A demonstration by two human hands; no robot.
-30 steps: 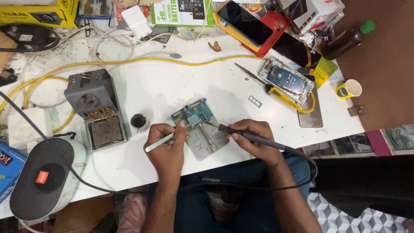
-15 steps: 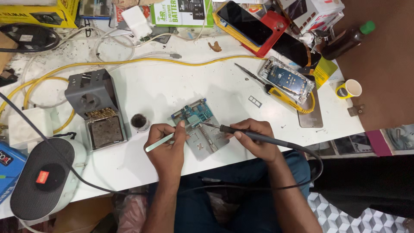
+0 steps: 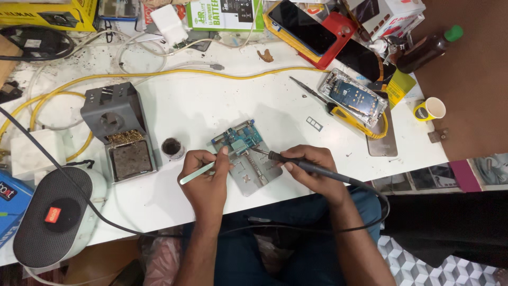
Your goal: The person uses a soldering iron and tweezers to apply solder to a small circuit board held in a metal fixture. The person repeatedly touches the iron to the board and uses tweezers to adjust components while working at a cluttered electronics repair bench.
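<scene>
White and crowded, the workbench (image 3: pixel 211 106) fills the upper part of the head view, with the person's blue-trousered knees tucked under its near edge. The left hand (image 3: pixel 207 172) is closed around pale green tweezers (image 3: pixel 197 173), whose tip rests against the small blue-green circuit board (image 3: pixel 238 139). The right hand (image 3: pixel 312 169) is clamped on the dark handle of a soldering iron (image 3: pixel 296 162), its thin tip meeting the board from the right; a black cable runs from the handle down around the lap. The board sits clamped at the far end of a grey metal holder (image 3: pixel 254 172) lying between the two hands, near the bench's front edge.

Just left of the left hand stands a small round pot of dark flux (image 3: pixel 172 146), and beyond it a grey soldering-iron stand with brass wool and a brown sponge (image 3: pixel 120 132). Further left a round grey speaker (image 3: pixel 55 217) overhangs the near edge. To the right lie a yellow-handled screwdriver (image 3: pixel 338 111) and an opened phone (image 3: pixel 356 98). A yellow cable (image 3: pixel 174 74) loops across the far side among boxes.
</scene>
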